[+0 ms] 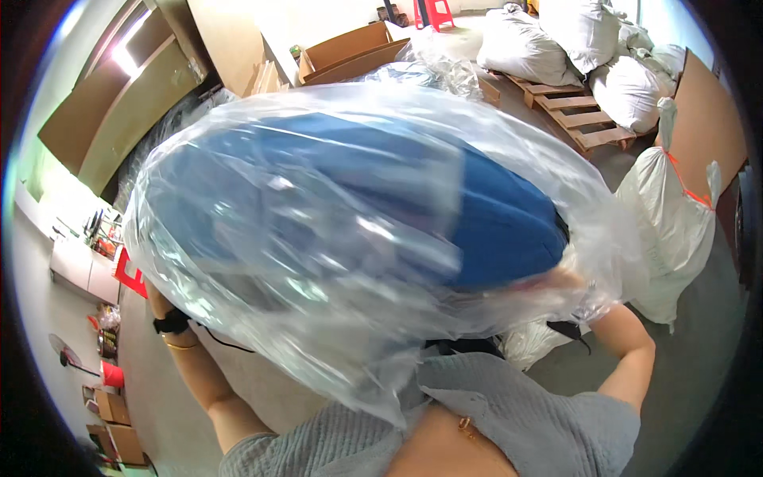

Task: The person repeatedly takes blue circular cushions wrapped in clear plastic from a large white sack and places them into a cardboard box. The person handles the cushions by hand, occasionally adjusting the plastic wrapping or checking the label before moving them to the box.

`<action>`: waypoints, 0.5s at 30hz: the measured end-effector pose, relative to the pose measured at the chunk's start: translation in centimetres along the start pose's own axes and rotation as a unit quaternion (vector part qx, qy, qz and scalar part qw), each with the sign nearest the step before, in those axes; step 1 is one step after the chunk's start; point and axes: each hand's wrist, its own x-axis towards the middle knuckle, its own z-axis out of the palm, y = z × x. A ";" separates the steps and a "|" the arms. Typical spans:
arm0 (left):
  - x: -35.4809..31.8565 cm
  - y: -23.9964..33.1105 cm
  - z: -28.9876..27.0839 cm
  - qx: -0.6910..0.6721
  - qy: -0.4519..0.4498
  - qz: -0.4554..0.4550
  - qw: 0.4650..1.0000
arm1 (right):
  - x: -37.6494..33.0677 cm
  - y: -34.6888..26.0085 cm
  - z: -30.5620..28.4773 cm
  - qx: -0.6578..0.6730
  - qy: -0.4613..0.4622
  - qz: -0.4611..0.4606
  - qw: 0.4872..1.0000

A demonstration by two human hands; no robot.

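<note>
A large rounded blue fabric item hangs in front of my chest, mostly inside a big clear plastic bag. Its right end shows more plainly than the rest, with a dark edge or strap on it. My right hand grips this end from below, the plastic bunched around the wrist. Motion and plastic blur the fingers. My left forearm, with a black wristband and a thin bracelet, reaches up to the bag's left side. The left hand itself is hidden behind the bag, so its fingers cannot be seen.
White stuffed sacks lie on a wooden pallet at the far right. Nearer stands a tied white sack. Behind the bag are an open cardboard box and a red stool. Cartons and a fan line the left.
</note>
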 end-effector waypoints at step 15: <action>6.0 11.0 8.7 -0.043 0.001 0.485 0.874 | -2.3 -0.2 -2.3 0.215 0.242 -0.058 0.944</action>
